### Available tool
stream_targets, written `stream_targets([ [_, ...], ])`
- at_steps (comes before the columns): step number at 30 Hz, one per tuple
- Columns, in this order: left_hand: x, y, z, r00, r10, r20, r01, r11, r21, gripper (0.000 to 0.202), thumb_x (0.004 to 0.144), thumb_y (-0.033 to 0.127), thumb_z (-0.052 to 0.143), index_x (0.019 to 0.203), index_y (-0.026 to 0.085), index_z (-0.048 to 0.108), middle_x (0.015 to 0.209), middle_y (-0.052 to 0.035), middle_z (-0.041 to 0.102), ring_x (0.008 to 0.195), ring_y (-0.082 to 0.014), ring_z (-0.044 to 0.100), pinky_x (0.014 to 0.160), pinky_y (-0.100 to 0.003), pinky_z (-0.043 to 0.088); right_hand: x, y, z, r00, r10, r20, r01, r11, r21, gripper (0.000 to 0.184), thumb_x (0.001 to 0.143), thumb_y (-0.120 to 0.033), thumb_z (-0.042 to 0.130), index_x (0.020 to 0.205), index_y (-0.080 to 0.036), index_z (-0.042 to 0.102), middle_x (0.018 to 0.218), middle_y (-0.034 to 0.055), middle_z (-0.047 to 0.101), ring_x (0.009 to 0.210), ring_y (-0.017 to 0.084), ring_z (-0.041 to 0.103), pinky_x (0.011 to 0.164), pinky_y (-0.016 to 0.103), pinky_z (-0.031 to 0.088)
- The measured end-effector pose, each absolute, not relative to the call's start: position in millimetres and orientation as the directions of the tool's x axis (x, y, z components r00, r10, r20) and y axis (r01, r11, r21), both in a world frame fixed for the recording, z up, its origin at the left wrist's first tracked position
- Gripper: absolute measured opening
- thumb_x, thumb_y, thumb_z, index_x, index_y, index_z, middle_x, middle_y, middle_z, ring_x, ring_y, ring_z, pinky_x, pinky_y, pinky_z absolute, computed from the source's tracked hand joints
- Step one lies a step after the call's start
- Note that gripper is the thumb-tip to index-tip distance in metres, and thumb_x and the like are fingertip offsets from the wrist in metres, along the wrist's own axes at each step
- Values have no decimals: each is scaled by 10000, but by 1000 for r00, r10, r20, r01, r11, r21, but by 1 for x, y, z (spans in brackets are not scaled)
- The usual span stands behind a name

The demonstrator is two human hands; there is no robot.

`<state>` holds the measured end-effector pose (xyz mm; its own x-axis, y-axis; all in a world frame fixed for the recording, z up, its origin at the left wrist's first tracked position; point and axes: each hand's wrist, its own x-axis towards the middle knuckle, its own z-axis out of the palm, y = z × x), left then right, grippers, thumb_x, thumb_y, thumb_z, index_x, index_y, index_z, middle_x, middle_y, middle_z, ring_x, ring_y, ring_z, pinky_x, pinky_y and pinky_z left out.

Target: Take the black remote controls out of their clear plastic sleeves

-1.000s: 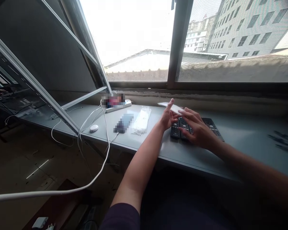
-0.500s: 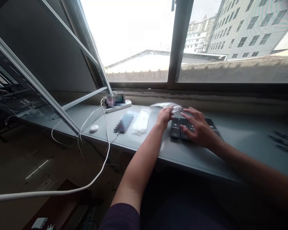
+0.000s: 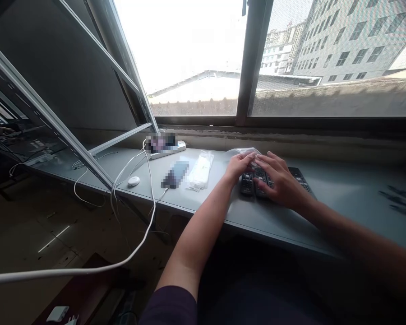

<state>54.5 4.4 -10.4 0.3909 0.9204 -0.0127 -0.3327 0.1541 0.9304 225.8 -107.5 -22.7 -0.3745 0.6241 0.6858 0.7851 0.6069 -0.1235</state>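
My left hand (image 3: pixel 239 166) pinches a clear plastic bag (image 3: pixel 245 150) at the back of the table. My right hand (image 3: pixel 278 177) is over a row of black remote controls (image 3: pixel 246 184). Its fingers are stretched out, with the fingertips meeting the bag's edge beside my left fingers and the thumb apart from them. The remotes lie side by side with their buttons up, and my right hand hides several in part. To the left of my left arm lies a small pile of flat clear plastic bags (image 3: pixel 200 171).
A blurred-out phone (image 3: pixel 176 175) on a cable, a white round case (image 3: pixel 133 181) and a power strip (image 3: pixel 181 146) stand to the left. A white cable (image 3: pixel 145 241) hangs across the front. Dark slender items (image 3: pixel 399 198) lie far right. A metal frame (image 3: pixel 54 113) slants at left.
My left hand has moved slightly right with the plastic bag, bringing it up to my right fingertips. My right hand has stayed over the remotes, its fingers now meeting the bag.
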Motion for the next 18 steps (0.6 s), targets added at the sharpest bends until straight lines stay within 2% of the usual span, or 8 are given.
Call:
stream_targets([
  [4, 50, 5, -9, 361, 932, -8, -365, 149, 919, 297, 919, 372, 991, 1117, 174, 893, 1063, -90, 864, 922, -175, 789, 845, -273, 638, 227, -107, -23, -364, 632, 684, 794, 595, -127, 791, 1141, -387, 686, 1879, -326, 411, 1812, 157, 553, 1730, 531, 388, 1353, 823, 407],
  [9, 48, 7, -11, 387, 919, 82, -401, 87, 912, 445, 818, 370, 1064, 1173, 180, 875, 1171, -126, 882, 1076, -245, 848, 882, -297, 639, 226, -110, -20, -343, 640, 688, 809, 573, -130, 768, 1157, -404, 668, 1874, -302, 413, 1832, 172, 516, 1741, 522, 372, 1366, 806, 396],
  [12, 49, 8, -12, 301, 951, 76, -405, 56, 913, 355, 875, 346, 1017, 1152, 182, 869, 1232, -137, 881, 1125, -272, 857, 852, -294, 634, 225, -111, -16, -336, 643, 688, 810, 571, -137, 762, 1156, -412, 661, 1870, -294, 422, 1838, 182, 504, 1737, 523, 380, 1358, 813, 402],
  [14, 48, 9, -11, 274, 960, 58, -403, 60, 913, 293, 924, 329, 974, 1149, 173, 871, 1250, -148, 878, 1119, -272, 860, 845, -298, 632, 224, -112, -16, -344, 641, 686, 802, 581, -140, 762, 1155, -414, 659, 1869, -291, 424, 1795, 186, 558, 1725, 518, 403, 1346, 814, 421],
  [18, 49, 12, -13, 324, 945, 36, -406, 105, 908, 297, 934, 314, 961, 1173, 155, 883, 1269, -169, 874, 1067, -248, 859, 840, -297, 631, 223, -110, -19, -353, 631, 691, 786, 601, -147, 768, 1144, -411, 675, 1863, -287, 438, 1720, 183, 639, 1707, 522, 434, 1322, 829, 447],
])
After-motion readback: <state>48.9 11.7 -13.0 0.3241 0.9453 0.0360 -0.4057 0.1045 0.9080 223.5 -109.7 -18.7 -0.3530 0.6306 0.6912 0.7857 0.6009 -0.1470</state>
